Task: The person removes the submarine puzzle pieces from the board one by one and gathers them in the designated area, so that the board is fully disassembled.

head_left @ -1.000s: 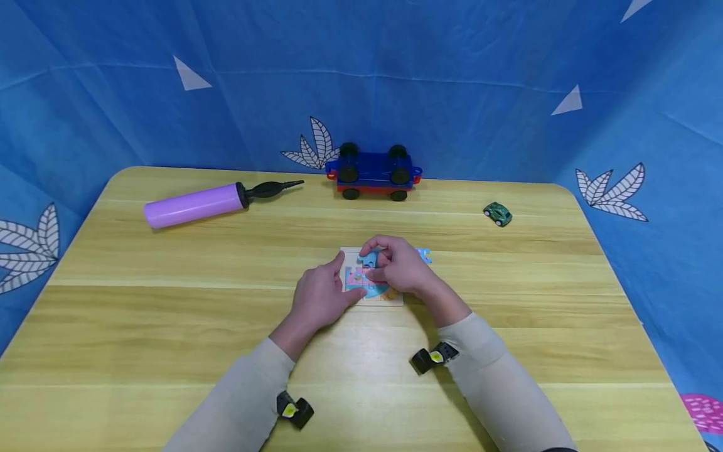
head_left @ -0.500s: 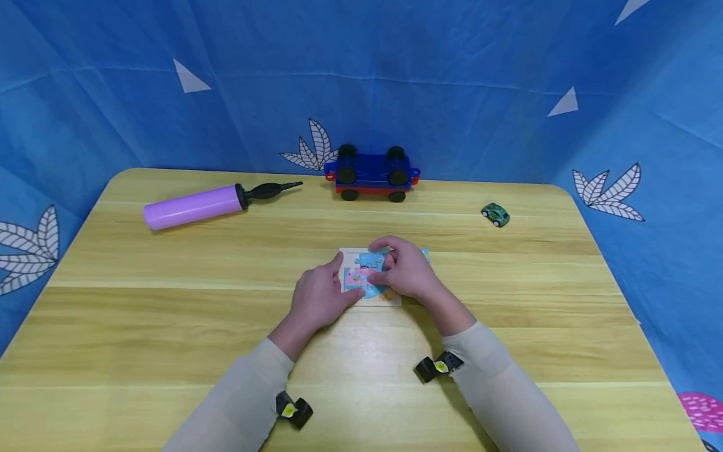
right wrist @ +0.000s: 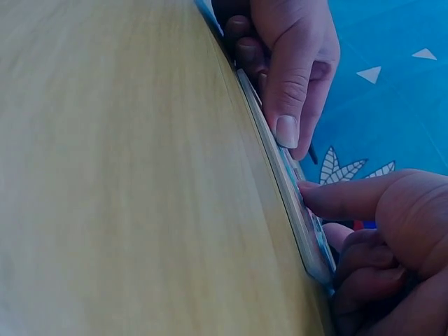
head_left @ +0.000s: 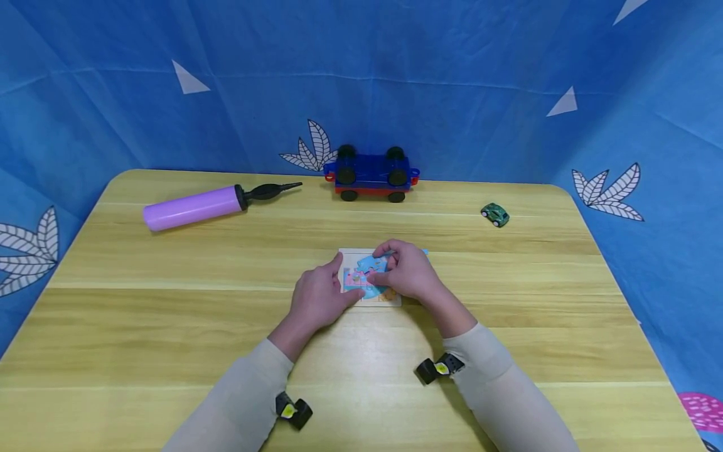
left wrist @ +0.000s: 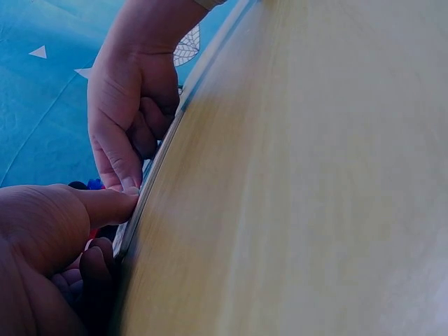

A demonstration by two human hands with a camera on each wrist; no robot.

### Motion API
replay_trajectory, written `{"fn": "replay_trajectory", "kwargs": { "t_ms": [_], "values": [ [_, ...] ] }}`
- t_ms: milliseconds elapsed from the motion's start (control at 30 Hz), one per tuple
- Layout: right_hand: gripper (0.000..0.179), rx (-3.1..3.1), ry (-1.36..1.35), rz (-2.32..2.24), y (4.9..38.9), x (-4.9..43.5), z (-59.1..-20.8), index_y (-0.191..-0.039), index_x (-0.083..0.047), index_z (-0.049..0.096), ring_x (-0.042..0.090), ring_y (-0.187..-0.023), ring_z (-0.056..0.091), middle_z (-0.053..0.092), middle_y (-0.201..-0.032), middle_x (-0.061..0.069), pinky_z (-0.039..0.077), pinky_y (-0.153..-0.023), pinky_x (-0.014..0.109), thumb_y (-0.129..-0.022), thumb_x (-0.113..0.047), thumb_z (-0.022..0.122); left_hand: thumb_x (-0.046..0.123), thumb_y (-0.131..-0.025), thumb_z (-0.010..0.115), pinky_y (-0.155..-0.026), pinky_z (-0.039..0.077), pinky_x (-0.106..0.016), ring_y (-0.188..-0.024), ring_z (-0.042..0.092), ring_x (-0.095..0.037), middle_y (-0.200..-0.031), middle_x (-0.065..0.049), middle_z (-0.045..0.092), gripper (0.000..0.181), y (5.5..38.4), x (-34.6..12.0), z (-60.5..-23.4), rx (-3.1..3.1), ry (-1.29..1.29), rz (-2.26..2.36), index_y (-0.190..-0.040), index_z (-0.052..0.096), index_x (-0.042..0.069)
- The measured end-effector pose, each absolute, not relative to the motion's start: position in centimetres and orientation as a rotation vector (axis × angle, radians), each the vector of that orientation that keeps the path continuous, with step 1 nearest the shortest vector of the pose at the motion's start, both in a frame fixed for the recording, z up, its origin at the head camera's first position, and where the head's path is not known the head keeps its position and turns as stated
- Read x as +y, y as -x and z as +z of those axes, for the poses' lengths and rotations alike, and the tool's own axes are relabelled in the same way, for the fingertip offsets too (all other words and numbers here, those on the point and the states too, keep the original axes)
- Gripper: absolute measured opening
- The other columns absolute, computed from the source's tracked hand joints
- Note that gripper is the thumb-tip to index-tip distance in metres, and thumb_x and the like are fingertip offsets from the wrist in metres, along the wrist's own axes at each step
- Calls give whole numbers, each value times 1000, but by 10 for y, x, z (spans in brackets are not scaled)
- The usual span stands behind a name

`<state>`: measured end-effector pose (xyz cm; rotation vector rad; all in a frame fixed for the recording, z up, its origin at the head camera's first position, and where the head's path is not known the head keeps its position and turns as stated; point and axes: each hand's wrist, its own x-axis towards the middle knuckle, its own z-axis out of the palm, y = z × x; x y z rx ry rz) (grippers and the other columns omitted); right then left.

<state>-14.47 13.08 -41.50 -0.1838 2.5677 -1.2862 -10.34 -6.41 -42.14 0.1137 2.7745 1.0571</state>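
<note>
A small jigsaw puzzle board (head_left: 348, 257) with a pale tray and pink, blue and orange picture pieces lies mid-table. My left hand (head_left: 321, 296) holds it at the left, index finger along the left side and thumb over the front edge. My right hand (head_left: 411, 271) pinches a light blue puzzle piece (head_left: 367, 263) between thumb and index finger, over the upper part of the board. The piece sits turned at an angle there. In the right wrist view the board (right wrist: 283, 183) shows edge-on, with both thumbs on its face. My right hand hides the board's right side.
Another blue puzzle piece (head_left: 425, 252) peeks out behind my right hand. At the back lie a purple hand pump (head_left: 194, 208), stacked blue and red toy wagons (head_left: 373, 172) with wheels up, and a green toy car (head_left: 495, 215). A blue cloth (head_left: 452, 81) hangs behind the table.
The right hand has shifted slightly right, and the blue piece has come down over the board and turned to a slant. The left hand has stayed in place.
</note>
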Motion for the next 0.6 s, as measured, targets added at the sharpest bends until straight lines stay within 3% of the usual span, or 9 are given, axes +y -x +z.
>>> {"fn": "replay_trajectory", "kwargs": {
  "t_ms": [600],
  "values": [
    [31, 2534, 221, -1322, 144, 130, -415, -109, -7, 69, 16, -50, 41, 45, -62, 1, 36, -53, 31, -83, -12, 83, 45, -82, 82, -45, 25, -28, -46, 35, -13, -57, 1, 45, 88, 104, -64, -422, 2791, -112, 1029, -150, 44, 4]
  ]
}}
